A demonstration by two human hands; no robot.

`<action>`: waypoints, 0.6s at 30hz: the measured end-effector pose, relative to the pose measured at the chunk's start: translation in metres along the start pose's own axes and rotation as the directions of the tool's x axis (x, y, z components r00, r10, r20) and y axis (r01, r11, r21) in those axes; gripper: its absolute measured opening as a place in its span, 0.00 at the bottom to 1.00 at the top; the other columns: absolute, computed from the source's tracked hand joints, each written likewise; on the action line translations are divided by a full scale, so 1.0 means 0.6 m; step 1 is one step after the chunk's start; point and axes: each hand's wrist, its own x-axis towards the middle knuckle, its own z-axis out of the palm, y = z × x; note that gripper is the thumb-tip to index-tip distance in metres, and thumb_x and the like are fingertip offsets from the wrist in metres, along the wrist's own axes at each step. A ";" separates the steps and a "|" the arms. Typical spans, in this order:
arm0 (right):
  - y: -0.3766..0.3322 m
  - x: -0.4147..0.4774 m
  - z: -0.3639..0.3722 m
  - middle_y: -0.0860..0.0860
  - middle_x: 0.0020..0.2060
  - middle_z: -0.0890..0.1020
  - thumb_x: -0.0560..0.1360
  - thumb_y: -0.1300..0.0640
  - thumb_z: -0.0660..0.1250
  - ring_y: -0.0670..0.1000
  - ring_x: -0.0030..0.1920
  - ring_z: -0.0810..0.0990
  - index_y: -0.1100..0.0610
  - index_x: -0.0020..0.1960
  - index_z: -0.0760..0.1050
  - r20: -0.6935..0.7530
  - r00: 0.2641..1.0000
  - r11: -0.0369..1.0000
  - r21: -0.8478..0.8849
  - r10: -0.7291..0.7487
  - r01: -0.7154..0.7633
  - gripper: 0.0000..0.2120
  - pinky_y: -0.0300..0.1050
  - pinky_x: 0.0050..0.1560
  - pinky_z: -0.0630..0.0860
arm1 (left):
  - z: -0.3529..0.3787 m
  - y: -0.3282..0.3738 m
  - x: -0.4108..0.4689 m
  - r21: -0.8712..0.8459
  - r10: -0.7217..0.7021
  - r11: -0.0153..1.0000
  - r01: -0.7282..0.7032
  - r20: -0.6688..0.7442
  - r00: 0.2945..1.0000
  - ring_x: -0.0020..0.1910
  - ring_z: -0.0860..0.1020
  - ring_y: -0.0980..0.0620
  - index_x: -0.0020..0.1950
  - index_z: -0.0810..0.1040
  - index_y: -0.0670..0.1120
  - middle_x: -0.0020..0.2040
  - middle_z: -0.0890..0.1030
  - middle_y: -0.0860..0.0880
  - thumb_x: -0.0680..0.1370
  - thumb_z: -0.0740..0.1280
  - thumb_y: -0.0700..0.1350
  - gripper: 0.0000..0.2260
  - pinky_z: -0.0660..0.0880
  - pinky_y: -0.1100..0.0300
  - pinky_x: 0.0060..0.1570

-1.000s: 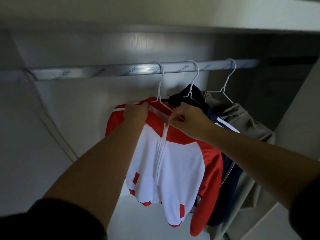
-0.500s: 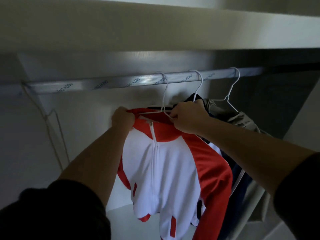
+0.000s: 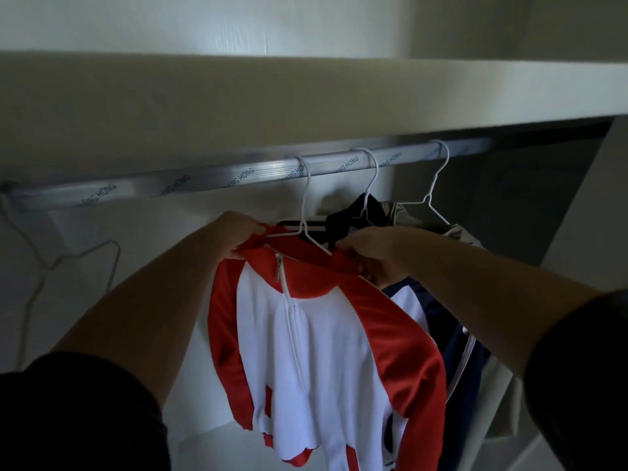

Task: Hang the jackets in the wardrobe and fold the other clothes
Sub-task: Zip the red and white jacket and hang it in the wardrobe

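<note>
Red-and-white zip jacket [image 3: 323, 351] is on a white wire hanger [image 3: 307, 202], hook already over the wardrobe rail [image 3: 204, 183], so it hangs inside the wardrobe at the left end of the row. Zip closed up to the collar, body hanging freely, red sleeves down both sides. Just to its right, touching it, a navy jacket [image 3: 457, 338] on a second wire hanger [image 3: 373, 185], then a khaki jacket [image 3: 467, 234] on a third [image 3: 436, 185]. Step in hand: dressing the jacket's shoulders on the hanger, hanging part looks about done. Left hand [image 3: 238, 232] grips the red fabric at the left shoulder, fingers curled round a bunch of it. Right hand [image 3: 370, 254] holds the collar and right shoulder edge, fingers curled under the cloth; dim light, so exact finger placement is probably a pinch but hard to tell. Both forearms reach up and forward, dark sleeves pushed to the elbows. Next move likely calls for evening both shoulders over the wire arms so the jacket doesn't slide off, then letting go. An empty wire hanger [image 3: 80, 258] sits at far left below the rail; a shelf [image 3: 306, 96] runs above.
</note>
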 end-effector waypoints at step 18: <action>-0.028 -0.047 0.023 0.57 0.29 0.76 0.76 0.68 0.62 0.49 0.23 0.75 0.60 0.48 0.76 -0.360 0.855 0.928 -0.148 -0.372 0.341 0.06 0.38 0.20 0.76 | -0.012 0.001 -0.039 0.524 0.069 0.850 0.059 -0.222 0.973 0.33 0.77 0.46 0.50 0.75 0.37 0.36 0.76 0.43 0.78 0.65 0.43 0.09 0.74 0.57 0.32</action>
